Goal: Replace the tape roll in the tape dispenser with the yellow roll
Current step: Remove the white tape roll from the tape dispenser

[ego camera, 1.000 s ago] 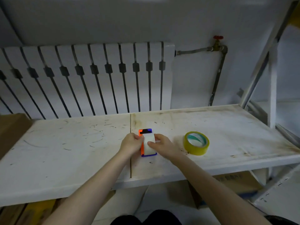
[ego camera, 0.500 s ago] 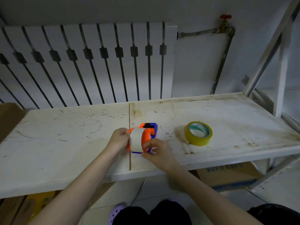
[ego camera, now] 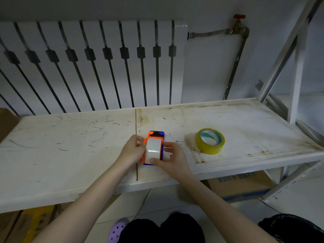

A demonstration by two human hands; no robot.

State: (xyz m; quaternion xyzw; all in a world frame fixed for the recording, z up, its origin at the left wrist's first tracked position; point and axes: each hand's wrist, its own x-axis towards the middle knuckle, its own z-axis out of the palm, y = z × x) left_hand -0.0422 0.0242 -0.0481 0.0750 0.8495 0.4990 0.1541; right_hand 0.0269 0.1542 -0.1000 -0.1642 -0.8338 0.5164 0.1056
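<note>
Scuffed white boards make up the tabletop (ego camera: 70, 155), two panels meeting at a seam that runs toward the person between the hands, with brown stains and dark specks on the right panel. Near the front edge, just right of that seam, sits the tape dispenser (ego camera: 154, 137), orange and blue, with a white tape roll (ego camera: 153, 150) seated in it. Compared with half a second ago the dispenser has been turned back so it points straight away from the person, where before it was angled to the left, and the white roll now faces up and toward the camera. The left hand (ego camera: 130, 151) grips the dispenser's orange left side, its fingers (ego camera: 140, 142) clenched against it. The right hand (ego camera: 172, 157) has shifted from the near end to the blue right side, thumb pressed on the near edge of the white roll, grasping it. The yellow roll (ego camera: 210, 141) lies flat on the right panel, well apart from both hands, where it was before. Behind the tabletop stand a white radiator (ego camera: 91, 67), a pipe with a red valve (ego camera: 239, 16) on the wall, and a metal rack frame (ego camera: 287, 55) at right. Below the front edge a cardboard box (ego camera: 245, 185) rests on the tiled floor
</note>
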